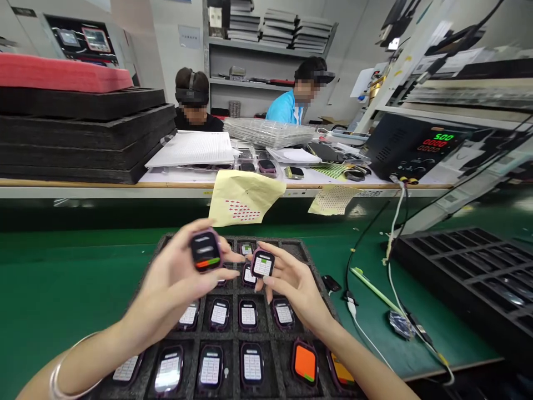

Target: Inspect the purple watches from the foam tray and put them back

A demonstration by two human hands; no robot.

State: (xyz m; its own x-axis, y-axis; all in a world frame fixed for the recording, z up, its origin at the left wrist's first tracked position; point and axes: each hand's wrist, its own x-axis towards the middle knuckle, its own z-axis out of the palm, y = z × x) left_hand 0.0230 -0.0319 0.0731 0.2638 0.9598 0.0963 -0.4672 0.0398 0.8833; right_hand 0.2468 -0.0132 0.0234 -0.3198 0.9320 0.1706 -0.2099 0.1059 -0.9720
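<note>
My left hand (183,272) grips a smartwatch without a strap (205,250); its dark screen carries an orange and green strip at the bottom. A second smartwatch (263,263), its screen lit with a white grid and a green cell, is held by its edges in my right hand (287,278). Both hands are raised above a black foam tray (231,347). Several more watch bodies lie in its compartments, most with white grid screens. One watch (305,362) at the lower right shows a mostly orange screen. My hands and forearms hide parts of the tray.
A black foam tray (466,266) stands at the right on the green bench. Cables and a green pen-like stick (375,289) lie between the trays. A power supply (416,147), papers (194,149) and stacked foam (75,133) occupy the shelf; two people sit beyond it.
</note>
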